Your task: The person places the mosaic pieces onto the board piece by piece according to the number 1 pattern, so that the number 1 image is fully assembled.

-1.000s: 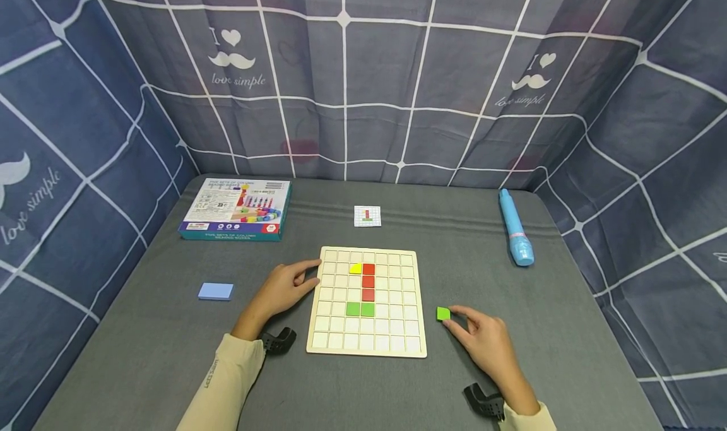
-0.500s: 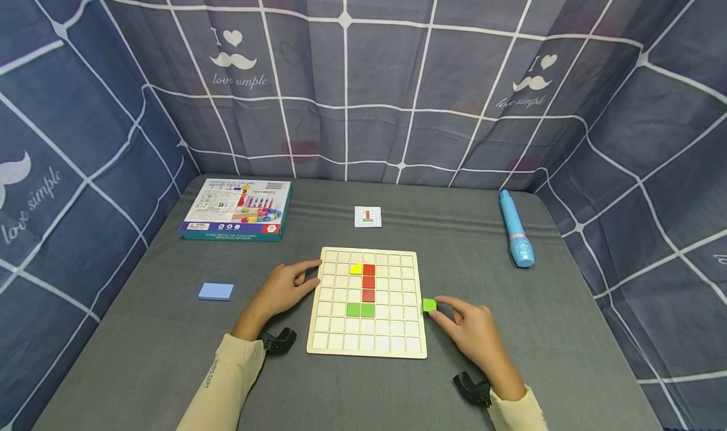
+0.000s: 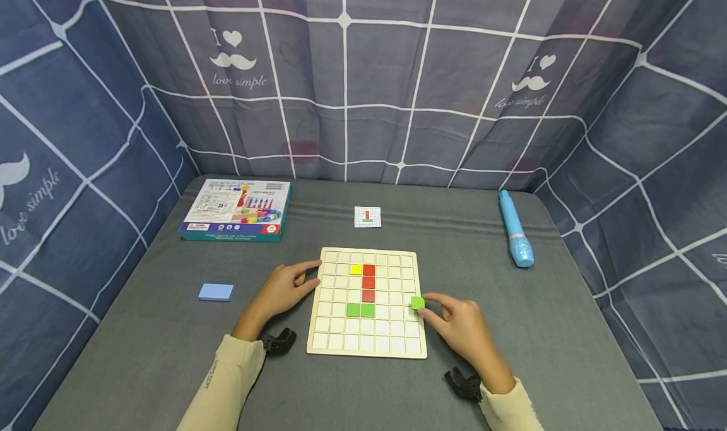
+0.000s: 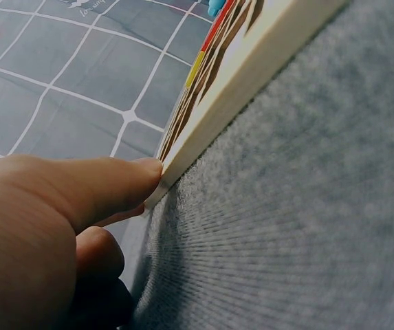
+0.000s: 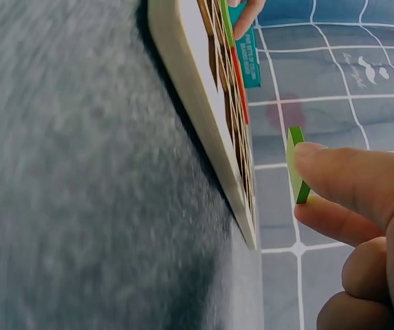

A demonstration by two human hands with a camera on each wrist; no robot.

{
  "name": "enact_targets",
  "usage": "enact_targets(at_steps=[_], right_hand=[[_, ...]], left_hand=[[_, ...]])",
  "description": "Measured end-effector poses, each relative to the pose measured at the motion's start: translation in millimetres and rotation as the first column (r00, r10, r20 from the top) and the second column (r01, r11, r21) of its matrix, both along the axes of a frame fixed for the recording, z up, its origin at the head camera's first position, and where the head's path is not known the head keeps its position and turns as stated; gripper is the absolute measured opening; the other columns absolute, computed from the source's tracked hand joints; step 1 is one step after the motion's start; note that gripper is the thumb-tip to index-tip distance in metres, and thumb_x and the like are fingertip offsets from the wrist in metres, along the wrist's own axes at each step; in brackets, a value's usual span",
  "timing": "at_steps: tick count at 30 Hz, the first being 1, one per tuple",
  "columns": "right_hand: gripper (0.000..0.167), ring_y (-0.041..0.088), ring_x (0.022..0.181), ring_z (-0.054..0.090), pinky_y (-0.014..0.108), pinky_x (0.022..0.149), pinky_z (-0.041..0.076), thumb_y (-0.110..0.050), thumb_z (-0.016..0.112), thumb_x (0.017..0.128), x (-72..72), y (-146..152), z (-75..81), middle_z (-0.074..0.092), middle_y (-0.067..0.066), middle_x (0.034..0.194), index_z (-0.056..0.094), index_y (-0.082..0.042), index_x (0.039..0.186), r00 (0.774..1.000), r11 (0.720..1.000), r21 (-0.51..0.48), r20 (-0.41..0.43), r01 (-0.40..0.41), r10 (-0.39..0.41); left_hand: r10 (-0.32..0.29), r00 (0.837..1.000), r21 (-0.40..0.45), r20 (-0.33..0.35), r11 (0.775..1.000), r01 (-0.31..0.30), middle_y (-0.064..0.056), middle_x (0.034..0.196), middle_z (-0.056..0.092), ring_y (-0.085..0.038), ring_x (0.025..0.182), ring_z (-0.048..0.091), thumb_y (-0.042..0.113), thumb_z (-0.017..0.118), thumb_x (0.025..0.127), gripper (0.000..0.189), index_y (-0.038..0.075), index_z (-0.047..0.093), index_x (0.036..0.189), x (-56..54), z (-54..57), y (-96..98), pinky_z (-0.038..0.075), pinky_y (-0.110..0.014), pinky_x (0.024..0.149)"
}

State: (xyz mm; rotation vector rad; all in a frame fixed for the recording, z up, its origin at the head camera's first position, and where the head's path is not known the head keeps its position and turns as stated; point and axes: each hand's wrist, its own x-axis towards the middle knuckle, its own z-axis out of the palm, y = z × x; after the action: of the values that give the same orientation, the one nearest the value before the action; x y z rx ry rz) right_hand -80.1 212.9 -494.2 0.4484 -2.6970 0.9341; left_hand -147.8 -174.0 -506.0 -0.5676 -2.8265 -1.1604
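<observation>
In the head view a wooden grid board (image 3: 392, 345) lies in the middle of the table. A yellow tile (image 3: 356, 269), a column of red tiles (image 3: 368, 283) and two green tiles (image 3: 360, 310) sit in its cells. My left hand (image 3: 284, 289) is at the board's left side, thumb and index fingertips touching the edge. My right hand (image 3: 462, 324) pinches a green square tile (image 5: 296, 165) between thumb and finger. That tile overlaps the board's right edge in the head view; the right wrist view shows it held up off the board, on edge to the camera.
Behind the board lies a small pattern card (image 3: 368, 217). A toy box (image 3: 235, 209) is at the back left, with a light blue block (image 3: 216, 291) nearer on the left. On the right lies a blue microphone-shaped object (image 3: 515, 229). A grid-patterned curtain (image 3: 375, 71) surrounds the table.
My right hand has moved left with the green tile, from beside the board to over its right edge. My left hand has stayed at the left edge.
</observation>
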Motion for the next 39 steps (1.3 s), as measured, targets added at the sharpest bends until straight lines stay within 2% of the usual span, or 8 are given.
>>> enact_targets(at_steps=[11,15,18,20,25,28,31,39], right_hand=[[0.03,-0.008,0.048,0.017,0.02,0.044,0.022,-0.029,0.086,0.085,-3.5,-18,1.6,0.028,-0.022,0.054,0.08,-0.014,0.11,0.998,0.998,-0.007,0.023,-0.06,0.06],[0.029,-0.01,0.048,0.017,0.018,0.043,0.021,-0.028,0.086,0.085,-5.3,-27,2.9,0.029,-0.023,0.053,0.08,-0.014,0.109,0.996,0.996,-0.006,0.006,-0.09,0.09],[0.029,-0.01,0.047,0.019,0.018,0.042,0.022,-0.028,0.086,0.085,-6.4,-33,4.1,0.031,-0.023,0.054,0.08,-0.014,0.109,0.994,0.994,-0.006,0.004,-0.11,0.11],[0.029,-0.01,0.047,0.02,0.018,0.043,0.022,-0.028,0.086,0.085,-7.1,-38,5.0,0.032,-0.022,0.054,0.08,-0.013,0.109,0.992,0.993,-0.001,0.007,-0.122,0.122],[0.026,-0.009,0.047,0.02,0.018,0.043,0.022,-0.029,0.085,0.086,-8.8,-46,5.4,0.03,-0.022,0.054,0.08,-0.016,0.108,0.991,0.991,0.02,0.007,-0.136,0.136],[0.025,-0.009,0.047,0.019,0.018,0.043,0.022,-0.031,0.085,0.086,-9.1,-49,4.2,0.029,-0.022,0.054,0.08,-0.017,0.106,0.99,0.99,0.03,0.011,-0.14,0.139],[0.025,-0.009,0.048,0.018,0.018,0.044,0.021,-0.031,0.086,0.085,-9.3,-51,2.3,0.029,-0.022,0.054,0.08,-0.017,0.105,0.989,0.989,0.036,0.019,-0.144,0.144],[0.024,-0.008,0.047,0.023,0.019,0.043,0.023,-0.031,0.087,0.084,-11.1,-52,-2.8,0.033,-0.021,0.053,0.08,-0.016,0.102,0.988,0.99,0.013,0.064,-0.143,0.141]], left_hand=[[-0.007,1.0,-0.001,-0.017,1.0,0.007,0.013,0.058,0.035,0.0,0.052,0.026,0.022,0.075,0.095,0.04,0.008,0.069,0.133,-0.3,-0.5,-0.7,0.029,-0.027,0.055],[-0.004,0.999,-0.016,-0.034,1.0,0.003,0.014,0.057,0.034,0.0,0.051,0.026,0.023,0.075,0.095,0.04,0.009,0.069,0.132,-0.4,-0.6,-0.6,0.043,-0.039,0.074],[-0.004,0.999,-0.019,-0.042,1.0,0.004,0.014,0.057,0.033,-0.001,0.051,0.026,0.023,0.075,0.095,0.04,0.009,0.069,0.132,-0.7,-0.8,-0.5,0.042,-0.049,0.087],[-0.006,0.999,-0.017,-0.046,1.0,0.005,0.014,0.057,0.033,-0.001,0.051,0.026,0.023,0.075,0.095,0.04,0.009,0.069,0.132,-1.0,-1.1,-0.6,0.043,-0.047,0.085],[-0.007,0.999,-0.019,-0.04,1.0,0.006,0.014,0.057,0.033,0.0,0.051,0.025,0.022,0.075,0.096,0.039,0.009,0.07,0.132,-1.3,-2.3,-1.1,0.034,-0.033,0.065],[-0.006,0.999,-0.02,-0.038,1.0,0.005,0.014,0.057,0.034,0.0,0.051,0.025,0.023,0.075,0.096,0.039,0.009,0.07,0.132,-1.9,-3.2,-1.3,0.033,-0.032,0.062],[-0.003,0.999,-0.024,-0.041,1.0,0.002,0.014,0.057,0.034,0.0,0.051,0.026,0.023,0.075,0.096,0.039,0.01,0.07,0.132,-2.5,-3.5,-1.6,0.035,-0.034,0.068],[-0.006,1.0,-0.017,-0.02,1.0,0.006,0.013,0.056,0.035,-0.001,0.051,0.026,0.024,0.075,0.096,0.04,0.01,0.069,0.133,-2.3,-2.1,-1.3,0.03,-0.029,0.058]])
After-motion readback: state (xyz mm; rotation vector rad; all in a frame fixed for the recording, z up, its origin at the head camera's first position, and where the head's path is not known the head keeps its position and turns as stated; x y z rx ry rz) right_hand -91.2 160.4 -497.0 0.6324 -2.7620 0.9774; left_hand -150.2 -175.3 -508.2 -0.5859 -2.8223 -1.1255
